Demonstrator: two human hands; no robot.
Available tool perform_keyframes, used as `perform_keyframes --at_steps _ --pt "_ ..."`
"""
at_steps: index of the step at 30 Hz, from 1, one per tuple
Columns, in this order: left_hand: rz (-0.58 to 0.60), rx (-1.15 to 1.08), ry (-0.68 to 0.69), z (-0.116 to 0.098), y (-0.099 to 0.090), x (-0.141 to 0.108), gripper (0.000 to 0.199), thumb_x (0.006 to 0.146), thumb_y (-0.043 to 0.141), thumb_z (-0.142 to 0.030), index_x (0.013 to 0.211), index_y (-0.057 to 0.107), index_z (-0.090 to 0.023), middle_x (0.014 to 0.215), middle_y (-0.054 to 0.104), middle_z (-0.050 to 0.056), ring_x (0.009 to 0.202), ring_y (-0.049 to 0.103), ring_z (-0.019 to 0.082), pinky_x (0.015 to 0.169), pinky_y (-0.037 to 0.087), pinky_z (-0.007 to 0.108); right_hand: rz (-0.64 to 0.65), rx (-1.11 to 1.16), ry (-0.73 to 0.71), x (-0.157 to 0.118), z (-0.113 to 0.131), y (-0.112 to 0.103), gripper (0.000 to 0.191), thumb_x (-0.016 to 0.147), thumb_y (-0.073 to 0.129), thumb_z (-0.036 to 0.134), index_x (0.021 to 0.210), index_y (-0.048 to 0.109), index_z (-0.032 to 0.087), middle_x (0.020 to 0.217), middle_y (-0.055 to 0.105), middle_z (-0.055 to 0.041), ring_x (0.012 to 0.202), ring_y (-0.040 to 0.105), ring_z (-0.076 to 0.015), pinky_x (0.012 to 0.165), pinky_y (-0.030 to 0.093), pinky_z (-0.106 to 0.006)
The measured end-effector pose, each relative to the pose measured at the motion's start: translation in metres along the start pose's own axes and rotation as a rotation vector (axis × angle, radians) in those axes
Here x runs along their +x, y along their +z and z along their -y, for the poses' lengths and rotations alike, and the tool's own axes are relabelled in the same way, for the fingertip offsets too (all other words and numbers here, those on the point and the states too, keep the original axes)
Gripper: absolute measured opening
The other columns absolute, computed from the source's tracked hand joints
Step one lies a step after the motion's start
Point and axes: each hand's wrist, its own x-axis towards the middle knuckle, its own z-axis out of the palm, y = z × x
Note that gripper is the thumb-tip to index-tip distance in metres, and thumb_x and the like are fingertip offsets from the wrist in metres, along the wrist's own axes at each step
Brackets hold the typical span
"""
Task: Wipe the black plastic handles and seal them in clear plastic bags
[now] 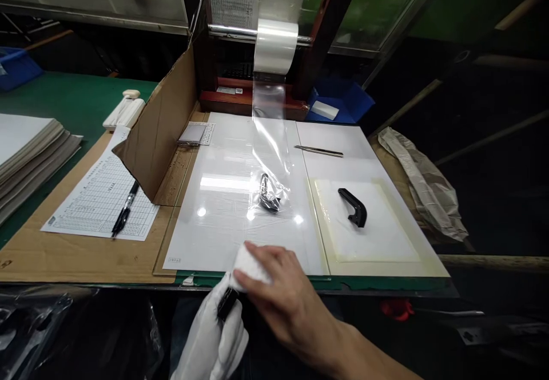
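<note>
In the head view, the white-gloved left hand is closing around a black piece, holding it just off the near edge of the table, with the thumb lying along it and most of the piece being hidden by the fingers. The bare right hand is pinching a white pad between thumb and fingers, and the pad is overlapping the upper end of the black piece; how firmly the two are pressing together I cannot tell. Straight ahead of the hands, a white sheet is lying on the table, and beyond the right hand's fingers a second black piece is resting there at the lower end of a clear film strip, inside or under it, I cannot tell which. The strip is hanging down from a film roll farther ahead. Ahead and to the right of the right hand, a curved black piece is lying on a yellow-edged white pane, and a thin pointed tool is lying farther off. Ahead and to the left of the left hand, a black pen is lying on a printed form, while a cardboard divider is standing just beyond the pen. A blue bin is sitting well ahead of the right hand, beyond the tool.
</note>
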Motion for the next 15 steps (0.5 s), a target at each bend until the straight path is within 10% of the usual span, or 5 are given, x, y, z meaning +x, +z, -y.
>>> perform_keyframes --at_steps 10,15 --pt "-0.087 0.104 0.175 0.012 -0.016 0.005 0.028 0.07 0.081 -0.04 0.082 0.065 -0.021 0.031 0.025 -0.012 0.026 0.026 0.007 0.028 0.027 0.018 0.023 0.017 0.047 -0.001 0.0 -0.004 0.045 0.098 0.055 0.015 0.14 0.056 0.03 0.153 0.049 -0.0107 0.121 0.052 -0.0271 0.095 0.053 -0.052" --pt "-0.125 0.166 0.215 0.013 -0.021 0.003 0.041 0.065 0.086 -0.042 0.098 0.07 -0.023 0.044 0.053 -0.005 0.041 0.055 0.015 0.037 0.045 0.022 0.094 0.123 0.044 0.002 -0.003 -0.017 0.045 0.099 0.055 0.018 0.142 0.056 0.032 0.155 0.048 -0.0082 0.128 0.052 -0.0263 0.105 0.05 -0.054"
